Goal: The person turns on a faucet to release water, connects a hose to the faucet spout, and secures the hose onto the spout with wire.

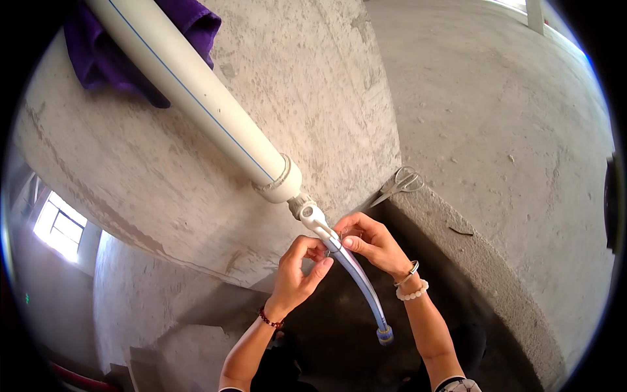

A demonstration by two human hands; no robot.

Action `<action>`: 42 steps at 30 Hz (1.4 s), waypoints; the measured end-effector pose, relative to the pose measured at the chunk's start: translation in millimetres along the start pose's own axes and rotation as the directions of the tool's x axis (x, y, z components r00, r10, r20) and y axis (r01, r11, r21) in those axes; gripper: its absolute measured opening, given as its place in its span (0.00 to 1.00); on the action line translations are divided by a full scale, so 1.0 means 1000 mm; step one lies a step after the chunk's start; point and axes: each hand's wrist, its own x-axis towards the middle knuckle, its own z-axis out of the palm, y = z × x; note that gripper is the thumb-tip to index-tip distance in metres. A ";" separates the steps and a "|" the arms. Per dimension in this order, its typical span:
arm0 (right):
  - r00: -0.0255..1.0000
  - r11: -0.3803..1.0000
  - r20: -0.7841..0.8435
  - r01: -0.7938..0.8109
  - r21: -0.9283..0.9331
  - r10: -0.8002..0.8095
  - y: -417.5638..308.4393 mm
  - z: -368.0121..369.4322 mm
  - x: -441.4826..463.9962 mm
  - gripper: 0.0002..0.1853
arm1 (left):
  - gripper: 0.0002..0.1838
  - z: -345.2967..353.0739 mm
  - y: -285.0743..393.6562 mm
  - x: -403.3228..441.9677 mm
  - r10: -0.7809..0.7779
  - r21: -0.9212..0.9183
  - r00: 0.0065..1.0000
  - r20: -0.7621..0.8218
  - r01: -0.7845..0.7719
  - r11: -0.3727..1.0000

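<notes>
A thick white pipe (202, 98) with a blue line runs down the wall to a collar and a small white valve (316, 221). A clear bluish hose (360, 277) hangs from the valve's lower end, with a blue fitting (385, 336) at its free end. My left hand (300, 271) is at the left side of the joint between valve and hose, thumb and fingers closed around something small. My right hand (372, 242) pinches at the right side of the same joint. What exactly each hand's fingertips hold is too small to make out.
Scissors (406, 180) lie on the corner of the concrete ledge (483, 261), near a short dark stick (461, 231). A purple cloth (104, 62) hangs behind the pipe. The concrete wall (313, 78) stands close ahead. A window (60, 225) is at far left.
</notes>
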 end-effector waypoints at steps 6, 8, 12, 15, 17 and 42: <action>1.000 0.999 -0.025 0.014 0.038 -0.013 0.011 0.001 0.001 0.14 | 0.08 -0.015 0.019 0.009 0.064 0.215 0.984 0.164 -0.099 0.972; 0.999 0.992 -0.038 0.025 0.122 -0.020 0.016 0.002 0.002 0.13 | 0.08 -0.023 0.027 0.018 0.033 0.272 0.972 0.232 -0.097 0.957; 1.000 0.967 -0.009 0.021 0.254 -0.019 0.024 0.004 0.006 0.13 | 0.07 -0.030 0.037 0.031 0.005 0.350 0.920 0.391 -0.154 0.924; 0.999 0.943 0.007 0.027 0.331 -0.031 0.026 0.005 0.008 0.12 | 0.07 -0.030 0.043 0.035 0.202 0.511 0.869 0.452 -0.438 0.740; 0.999 0.940 0.035 0.017 0.340 -0.031 0.026 0.005 0.008 0.11 | 0.08 -0.027 0.048 0.035 0.249 0.572 0.848 0.468 -0.506 0.646; 0.895 0.455 -0.251 -0.062 -0.888 -0.368 -0.044 0.080 -0.021 0.14 | 0.07 -0.027 0.008 0.001 -0.213 -0.408 0.850 0.482 0.433 0.803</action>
